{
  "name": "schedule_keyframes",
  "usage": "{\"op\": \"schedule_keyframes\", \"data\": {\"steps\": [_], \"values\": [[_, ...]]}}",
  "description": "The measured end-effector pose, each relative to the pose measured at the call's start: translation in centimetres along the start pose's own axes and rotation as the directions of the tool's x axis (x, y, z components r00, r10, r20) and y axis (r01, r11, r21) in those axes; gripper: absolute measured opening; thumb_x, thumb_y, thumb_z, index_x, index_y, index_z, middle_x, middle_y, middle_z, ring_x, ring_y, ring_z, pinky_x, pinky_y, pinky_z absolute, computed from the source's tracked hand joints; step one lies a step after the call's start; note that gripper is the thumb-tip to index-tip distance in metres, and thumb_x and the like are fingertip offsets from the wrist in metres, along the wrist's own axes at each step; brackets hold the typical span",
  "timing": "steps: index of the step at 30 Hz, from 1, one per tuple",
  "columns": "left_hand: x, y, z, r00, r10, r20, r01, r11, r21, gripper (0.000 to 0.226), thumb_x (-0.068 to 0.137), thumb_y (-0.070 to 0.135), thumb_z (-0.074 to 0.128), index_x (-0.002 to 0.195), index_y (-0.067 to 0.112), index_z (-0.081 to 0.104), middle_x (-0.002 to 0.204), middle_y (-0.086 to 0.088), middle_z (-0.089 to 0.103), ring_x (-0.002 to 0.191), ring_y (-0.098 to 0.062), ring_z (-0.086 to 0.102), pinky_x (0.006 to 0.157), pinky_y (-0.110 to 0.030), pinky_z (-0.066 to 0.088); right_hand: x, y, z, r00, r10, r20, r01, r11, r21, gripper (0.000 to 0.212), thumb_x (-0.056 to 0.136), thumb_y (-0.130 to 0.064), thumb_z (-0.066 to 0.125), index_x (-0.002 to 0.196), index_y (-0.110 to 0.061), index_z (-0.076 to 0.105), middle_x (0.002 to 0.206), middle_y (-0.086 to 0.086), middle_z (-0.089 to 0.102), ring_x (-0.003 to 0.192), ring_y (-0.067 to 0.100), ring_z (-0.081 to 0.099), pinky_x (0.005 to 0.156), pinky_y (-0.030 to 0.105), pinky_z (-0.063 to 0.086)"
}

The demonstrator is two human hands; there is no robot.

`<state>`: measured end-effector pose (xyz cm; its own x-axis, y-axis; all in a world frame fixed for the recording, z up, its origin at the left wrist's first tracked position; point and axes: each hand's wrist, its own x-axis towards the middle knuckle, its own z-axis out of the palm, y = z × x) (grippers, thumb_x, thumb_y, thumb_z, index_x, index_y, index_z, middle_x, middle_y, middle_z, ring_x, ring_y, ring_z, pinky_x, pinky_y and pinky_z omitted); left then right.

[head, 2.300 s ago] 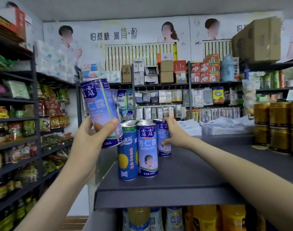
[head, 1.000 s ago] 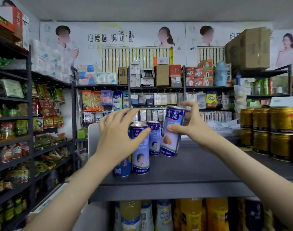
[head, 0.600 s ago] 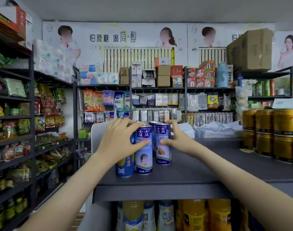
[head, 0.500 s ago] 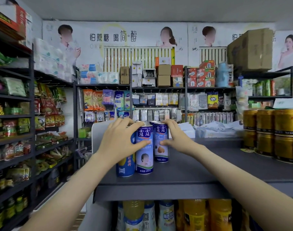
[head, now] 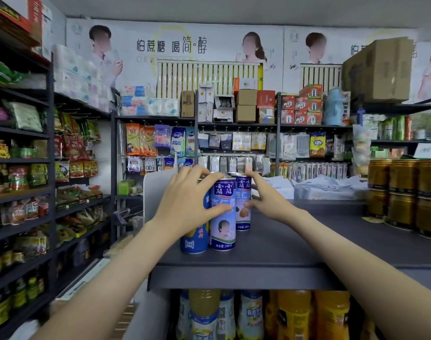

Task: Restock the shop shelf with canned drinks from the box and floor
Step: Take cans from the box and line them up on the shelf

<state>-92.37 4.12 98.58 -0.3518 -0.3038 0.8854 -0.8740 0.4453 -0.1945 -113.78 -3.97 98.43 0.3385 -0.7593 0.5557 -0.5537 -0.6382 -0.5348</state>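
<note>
Several tall blue-and-white drink cans stand clustered on the dark grey shelf top (head: 295, 251). My left hand (head: 185, 202) grips the front can (head: 222, 229) with the child's picture, thumb across its label and fingers over its top. Left of that stands a blue can with yellow print (head: 193, 240), partly hidden by my wrist. My right hand (head: 263, 197) holds the can behind (head: 242, 215), thumb on its label and fingers at its rim. All cans stand upright. More can tops show behind my fingers.
Stacked gold cans (head: 403, 192) fill the shelf's right end. A white divider panel (head: 153, 192) stands at its left edge. Orange and blue bottles (head: 293, 315) sit on the shelf below. Snack racks line the aisle on the left.
My right hand has brought its tilted can down upright and slid it back behind the front can. My left hand has stayed on the front can. Both cans now stand on the shelf.
</note>
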Motion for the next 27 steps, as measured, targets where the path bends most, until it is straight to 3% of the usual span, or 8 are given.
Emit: {"op": "schedule_keyframes", "data": {"steps": [3,6,9,13,19,23,27], "values": [[-0.4,-0.1,0.2,1.000,-0.006,0.000,0.006,1.000,-0.003,0.067,0.075,0.065,0.048,0.120,0.017,0.060,0.115,-0.007,0.057,0.106,-0.025,0.049,0.090,-0.043,0.042,-0.7,-0.6,-0.2,1.000,-0.024,-0.014,0.023,0.997,-0.067,0.083,0.078,-0.003,0.072,0.143,-0.021,0.024,0.140,-0.010,0.033,0.133,0.010,0.030,0.101,0.020,0.029],[-1.1,0.2,0.6,0.999,-0.011,-0.045,0.012,1.000,0.028,0.066,0.078,0.060,0.047,0.125,0.015,0.057,0.129,-0.013,0.051,0.119,-0.027,0.039,0.103,-0.045,0.027,-2.3,-1.4,-0.3,0.995,-0.069,-0.068,0.059,0.988,-0.142,0.090,0.080,-0.014,0.073,0.149,-0.021,0.016,0.155,-0.004,0.020,0.139,0.009,0.022,0.107,0.020,0.022],[-1.4,0.7,0.9,0.998,-0.023,-0.050,0.023,1.000,-0.018,0.065,0.079,0.053,0.048,0.129,0.011,0.053,0.134,-0.017,0.046,0.122,-0.030,0.035,0.104,-0.051,0.030,-4.8,-2.4,-0.4,0.992,-0.075,-0.105,0.053,0.978,-0.200,0.078,0.086,-0.017,0.066,0.148,-0.021,0.018,0.151,-0.011,0.023,0.133,0.000,0.023,0.104,0.017,0.020],[-1.4,0.7,0.9,1.000,-0.013,-0.007,0.013,0.999,-0.049,0.064,0.081,0.049,0.045,0.131,0.009,0.051,0.134,-0.020,0.044,0.122,-0.037,0.038,0.101,-0.057,0.036,-7.9,-3.2,-0.3,0.986,-0.069,-0.152,0.011,0.935,-0.354,0.065,0.089,-0.010,0.060,0.144,-0.014,0.026,0.150,0.000,0.031,0.136,0.014,0.032,0.103,0.017,0.023],[-3.1,2.0,-0.3,1.000,-0.024,0.010,0.024,1.000,-0.004,0.066,0.082,0.045,0.043,0.136,0.008,0.046,0.143,-0.025,0.035,0.134,-0.040,0.027,0.108,-0.065,0.014,-12.4,-5.6,-0.2,0.972,-0.067,-0.226,-0.037,0.903,-0.427,0.049,0.092,-0.015,0.056,0.137,-0.013,0.036,0.138,0.004,0.043,0.126,0.017,0.042,0.095,0.023,0.033],[-5.1,4.0,-3.4,1.000,-0.010,0.000,0.010,0.999,-0.052,0.060,0.085,0.039,0.046,0.136,0.008,0.047,0.145,-0.024,0.034,0.136,-0.038,0.027,0.110,-0.060,0.022,-15.2,-8.3,0.4,0.959,-0.111,-0.259,-0.006,0.911,-0.412,0.044,0.091,-0.015,0.056,0.133,-0.011,0.041,0.132,0.005,0.047,0.122,0.017,0.045,0.090,0.020,0.033],[-7.5,6.5,-8.2,0.999,0.022,-0.028,-0.024,0.997,-0.068,0.049,0.088,0.030,0.053,0.129,0.003,0.053,0.134,-0.022,0.048,0.122,-0.038,0.044,0.101,-0.049,0.038,-19.3,-11.4,1.7,0.954,-0.164,-0.250,0.070,0.935,-0.348,0.042,0.091,-0.013,0.057,0.131,-0.013,0.044,0.128,0.000,0.049,0.118,0.011,0.045,0.088,0.014,0.032]]}}
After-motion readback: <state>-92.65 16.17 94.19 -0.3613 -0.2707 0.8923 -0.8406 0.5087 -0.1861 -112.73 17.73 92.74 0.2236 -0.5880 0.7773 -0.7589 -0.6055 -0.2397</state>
